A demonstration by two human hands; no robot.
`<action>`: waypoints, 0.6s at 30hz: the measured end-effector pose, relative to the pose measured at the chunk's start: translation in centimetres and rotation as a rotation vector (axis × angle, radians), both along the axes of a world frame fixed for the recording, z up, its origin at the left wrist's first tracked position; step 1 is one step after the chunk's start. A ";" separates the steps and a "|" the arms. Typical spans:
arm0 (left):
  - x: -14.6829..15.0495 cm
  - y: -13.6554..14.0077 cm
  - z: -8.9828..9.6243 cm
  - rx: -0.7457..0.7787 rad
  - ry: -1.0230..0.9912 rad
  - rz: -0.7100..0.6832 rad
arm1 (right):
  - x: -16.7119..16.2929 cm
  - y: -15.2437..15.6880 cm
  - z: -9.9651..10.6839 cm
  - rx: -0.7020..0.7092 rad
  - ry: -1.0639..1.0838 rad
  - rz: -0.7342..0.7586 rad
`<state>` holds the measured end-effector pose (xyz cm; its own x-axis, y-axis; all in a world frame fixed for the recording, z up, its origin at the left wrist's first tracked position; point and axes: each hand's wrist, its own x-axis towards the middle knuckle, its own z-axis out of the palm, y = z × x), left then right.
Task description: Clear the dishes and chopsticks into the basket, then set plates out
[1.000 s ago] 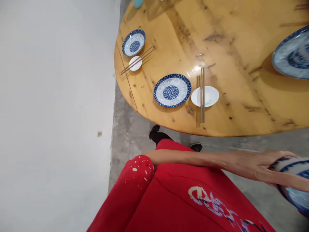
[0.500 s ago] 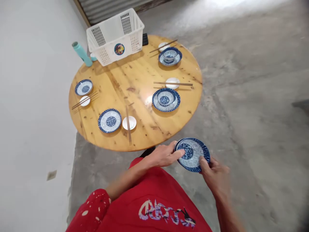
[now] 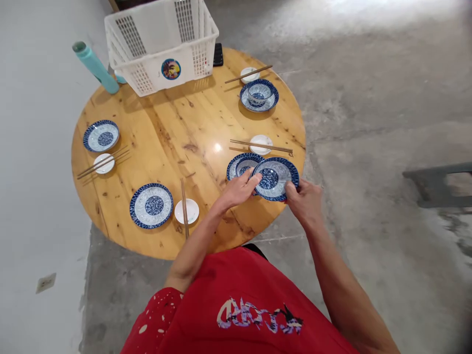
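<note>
A blue-and-white patterned plate (image 3: 276, 172) is held slightly tilted above the table's right front edge. My left hand (image 3: 239, 189) grips its left rim, thumb on the upper face. On the right rim, my right hand (image 3: 303, 199) has its thumb on top and its fingers beneath. Whether more dishes are stacked under it I cannot make out. Just behind, partly covered by the held plate and my left hand, a set plate (image 3: 232, 168) with a bowl in it lies on the table. Above that set are a small white dish (image 3: 261, 145) and a pair of chopsticks (image 3: 241, 142).
The round wooden table (image 3: 173, 147) carries a front plate (image 3: 151, 205), a left plate (image 3: 101, 135) and a far-right plate with a bowl (image 3: 259, 93). Small white dishes with chopsticks lie beside them. A white basket (image 3: 162, 69) and turquoise bottle (image 3: 96, 67) stand behind. A grey stool (image 3: 438, 184) is at right.
Both hands have carried the plate forward and up, from in front of the table to over its right front edge. The view has shifted nearer the table.
</note>
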<state>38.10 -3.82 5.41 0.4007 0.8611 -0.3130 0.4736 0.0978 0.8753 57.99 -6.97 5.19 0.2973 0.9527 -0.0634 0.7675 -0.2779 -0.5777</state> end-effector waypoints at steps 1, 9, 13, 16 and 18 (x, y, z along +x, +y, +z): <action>-0.2 1.1 -0.4 -0.006 -0.003 0.001 | -0.3 1.3 -0.6 -0.016 0.004 0.018; -0.9 5.4 -3.0 0.035 0.255 -0.026 | -1.2 6.3 -4.1 -0.157 0.019 0.086; -0.4 5.7 -3.8 0.072 0.414 -0.070 | -1.2 7.0 -4.9 -0.181 -0.055 0.122; 0.1 5.6 -3.9 0.071 0.466 -0.048 | -1.1 7.5 -5.4 -0.190 -0.127 0.163; 0.3 5.6 -3.9 0.086 0.485 -0.020 | -0.9 7.8 -5.7 -0.193 -0.196 0.203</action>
